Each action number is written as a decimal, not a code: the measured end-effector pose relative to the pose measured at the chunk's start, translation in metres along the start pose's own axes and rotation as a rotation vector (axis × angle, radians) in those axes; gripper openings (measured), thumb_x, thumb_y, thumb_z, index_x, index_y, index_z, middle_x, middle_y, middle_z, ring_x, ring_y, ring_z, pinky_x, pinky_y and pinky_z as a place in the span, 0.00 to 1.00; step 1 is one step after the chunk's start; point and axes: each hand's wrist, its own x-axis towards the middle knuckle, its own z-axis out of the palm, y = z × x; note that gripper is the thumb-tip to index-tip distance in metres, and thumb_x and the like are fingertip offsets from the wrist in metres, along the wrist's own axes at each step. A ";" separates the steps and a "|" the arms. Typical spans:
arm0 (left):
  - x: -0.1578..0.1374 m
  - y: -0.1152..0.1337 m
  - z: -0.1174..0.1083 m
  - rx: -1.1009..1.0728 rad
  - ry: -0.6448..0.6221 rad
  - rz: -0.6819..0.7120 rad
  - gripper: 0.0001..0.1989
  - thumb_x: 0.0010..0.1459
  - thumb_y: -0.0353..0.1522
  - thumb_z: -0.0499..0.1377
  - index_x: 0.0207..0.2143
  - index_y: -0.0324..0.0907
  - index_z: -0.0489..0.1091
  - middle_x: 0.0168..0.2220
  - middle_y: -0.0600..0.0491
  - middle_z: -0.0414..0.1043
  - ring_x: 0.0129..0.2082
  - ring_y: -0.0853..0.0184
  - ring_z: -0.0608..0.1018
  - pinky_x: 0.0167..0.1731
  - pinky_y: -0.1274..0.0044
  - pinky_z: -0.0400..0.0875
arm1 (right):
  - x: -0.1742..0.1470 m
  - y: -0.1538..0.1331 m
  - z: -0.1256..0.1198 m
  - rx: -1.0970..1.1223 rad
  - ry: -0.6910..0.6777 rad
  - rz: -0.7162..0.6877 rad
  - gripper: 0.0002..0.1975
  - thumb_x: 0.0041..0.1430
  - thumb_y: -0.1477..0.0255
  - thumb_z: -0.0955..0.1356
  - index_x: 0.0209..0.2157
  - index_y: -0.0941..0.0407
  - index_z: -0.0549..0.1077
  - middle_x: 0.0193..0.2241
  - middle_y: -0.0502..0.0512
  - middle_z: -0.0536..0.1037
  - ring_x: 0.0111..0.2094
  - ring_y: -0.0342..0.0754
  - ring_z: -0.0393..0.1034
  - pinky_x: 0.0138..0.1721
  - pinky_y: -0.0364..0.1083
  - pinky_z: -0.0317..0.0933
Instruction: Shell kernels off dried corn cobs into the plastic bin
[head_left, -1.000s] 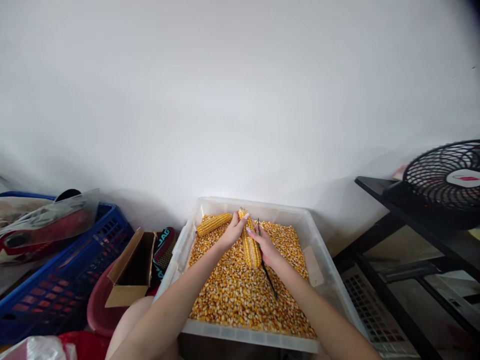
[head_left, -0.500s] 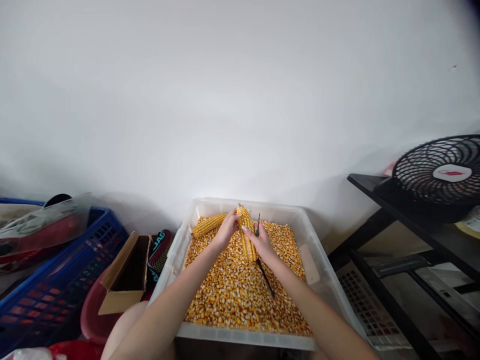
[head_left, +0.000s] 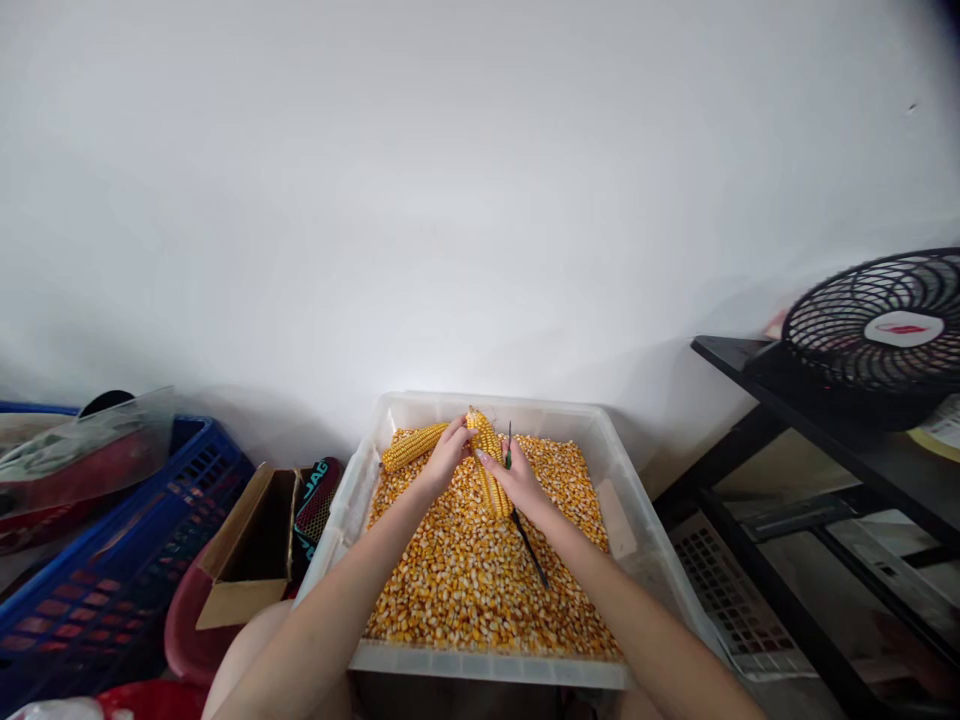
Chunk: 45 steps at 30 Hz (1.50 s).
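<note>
The corn cob (head_left: 487, 468) stands tilted over the loose kernels (head_left: 480, 585) in the clear bin (head_left: 630, 500). Your left hand (head_left: 448, 455) grips its upper part; your right hand (head_left: 517, 482) holds it together with a thin tool (head_left: 527, 540).

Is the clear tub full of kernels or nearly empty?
Fairly full: loose kernels cover the whole floor of the clear tub, though the level stays below its rim.

The dark fabric item with teal trim (head_left: 318, 497), wedged between the brown cardboard box (head_left: 251, 550) and the clear plastic tub (head_left: 341, 520), shows partial teal letters, seemingly "JAG". Nothing else is readable.
</note>
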 end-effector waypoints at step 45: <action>0.000 0.002 -0.006 0.260 -0.228 0.085 0.20 0.49 0.33 0.57 0.45 0.38 0.65 0.44 0.46 0.72 0.44 0.61 0.72 0.44 0.72 0.65 | 0.010 0.023 -0.018 -0.152 -0.146 0.020 0.21 0.52 0.57 0.68 0.43 0.54 0.64 0.43 0.54 0.71 0.47 0.51 0.65 0.50 0.51 0.58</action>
